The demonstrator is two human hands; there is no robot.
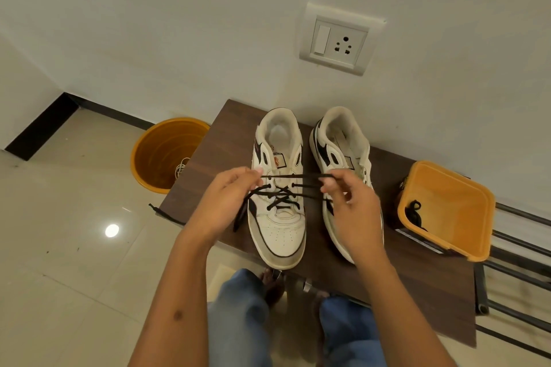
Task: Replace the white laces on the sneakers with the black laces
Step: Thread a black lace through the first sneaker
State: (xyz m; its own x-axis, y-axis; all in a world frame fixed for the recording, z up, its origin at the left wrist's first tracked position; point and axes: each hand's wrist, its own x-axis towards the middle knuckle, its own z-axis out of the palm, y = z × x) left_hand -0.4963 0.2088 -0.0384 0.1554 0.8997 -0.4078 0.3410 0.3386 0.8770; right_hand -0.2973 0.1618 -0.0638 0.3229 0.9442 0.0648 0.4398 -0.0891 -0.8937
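Two white sneakers with black trim stand side by side on a dark wooden table [417, 286], toes toward me. The left sneaker [278, 232] has a black lace [280, 195] crisscrossed through its lower eyelets. My left hand [226, 199] pinches one end of that lace at the shoe's left side. My right hand [348, 202] pinches the other end on the right, in front of the right sneaker [337, 140], which shows no lace. A second black lace [414, 211] lies in an orange box [465, 211] at the right.
An orange bucket [158, 152] stands on the tiled floor left of the table, with a white lace [180, 168] inside. A wall socket [338, 40] is above the shoes. A metal rack [521, 247] runs along the right. My legs and feet are under the table's near edge.
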